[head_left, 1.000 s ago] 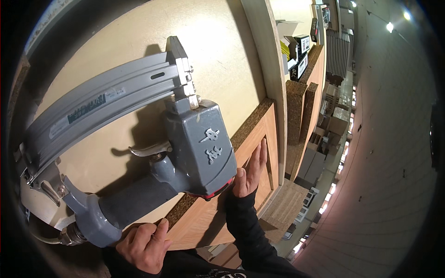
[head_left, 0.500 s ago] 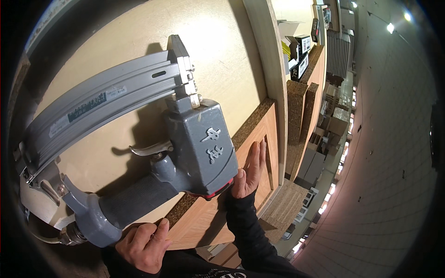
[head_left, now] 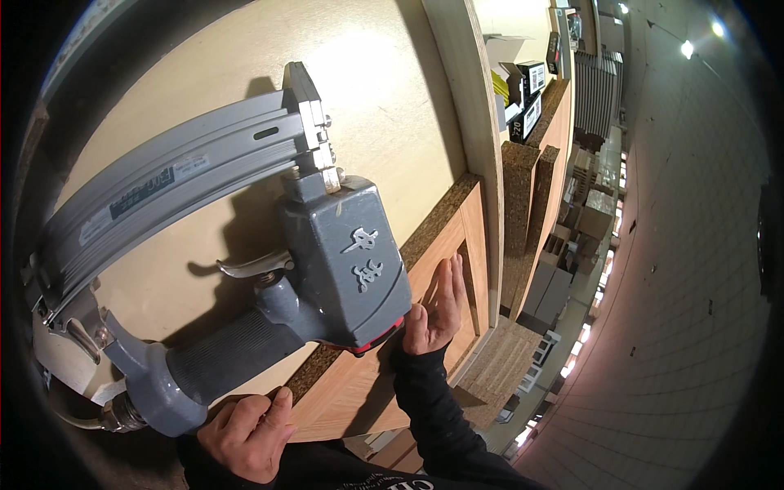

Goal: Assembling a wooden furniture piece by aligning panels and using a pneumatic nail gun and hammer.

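Observation:
A wood-grain panel (head_left: 322,414) with a raw chipboard edge lies at the front of a pale worktop (head_left: 367,106). My left hand (head_left: 245,437) is closed on the panel's near left corner, its thumb along the edge. Farther right, my right hand (head_left: 441,314) rests on the panel's face with fingers stretched out, beside a rectangular recess. A grey air nailer (head_left: 343,261) with a long silver magazine (head_left: 175,171) fills the left and middle, close to the camera. Neither hand grips it. It hides part of the panel and worktop.
An air hose (head_left: 73,418) joins the nailer's handle end. A pale wooden rail (head_left: 469,106) stands beyond the panel. Past it are chipboard-edged pieces (head_left: 516,212) and small black-and-white boxes (head_left: 527,118). Chipboard (head_left: 510,355) and stacked cartons (head_left: 594,214) stand farther right.
The nailer appears slightly farther left in the picture. Both hands keep nearly the same places on the panel, and their grip looks unchanged.

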Tool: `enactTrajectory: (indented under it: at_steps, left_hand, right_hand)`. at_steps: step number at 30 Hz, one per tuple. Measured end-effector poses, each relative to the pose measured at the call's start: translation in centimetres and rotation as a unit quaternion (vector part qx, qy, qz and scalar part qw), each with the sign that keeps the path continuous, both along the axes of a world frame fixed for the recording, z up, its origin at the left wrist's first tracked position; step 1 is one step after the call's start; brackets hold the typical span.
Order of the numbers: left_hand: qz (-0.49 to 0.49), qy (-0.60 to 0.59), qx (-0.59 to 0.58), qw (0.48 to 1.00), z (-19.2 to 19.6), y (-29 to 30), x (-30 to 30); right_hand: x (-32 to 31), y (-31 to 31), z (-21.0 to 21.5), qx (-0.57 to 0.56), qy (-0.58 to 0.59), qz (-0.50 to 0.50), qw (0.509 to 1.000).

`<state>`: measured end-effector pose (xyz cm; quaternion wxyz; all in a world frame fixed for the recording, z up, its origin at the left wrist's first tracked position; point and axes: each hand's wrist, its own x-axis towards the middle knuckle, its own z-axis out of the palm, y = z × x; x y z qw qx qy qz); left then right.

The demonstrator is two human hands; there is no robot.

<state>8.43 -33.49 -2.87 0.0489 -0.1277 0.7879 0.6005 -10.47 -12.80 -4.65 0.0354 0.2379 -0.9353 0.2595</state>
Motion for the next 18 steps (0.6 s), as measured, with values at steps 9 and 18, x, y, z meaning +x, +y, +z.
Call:
enactTrajectory:
  at_steps: [9,18]
  left_hand:
    - [0.003,0.001,-0.007,1.0,-0.12,0.13,0.09]
    - [-0.005,-0.007,-0.02,1.0,0.14,-0.16,0.1]
  right_hand:
    - [0.07,-0.05,-0.04,0.011,-0.001,-0.002,1.0]
    - [0.37,-0.43,-0.03,0.006,-0.012,-0.014,1.0]
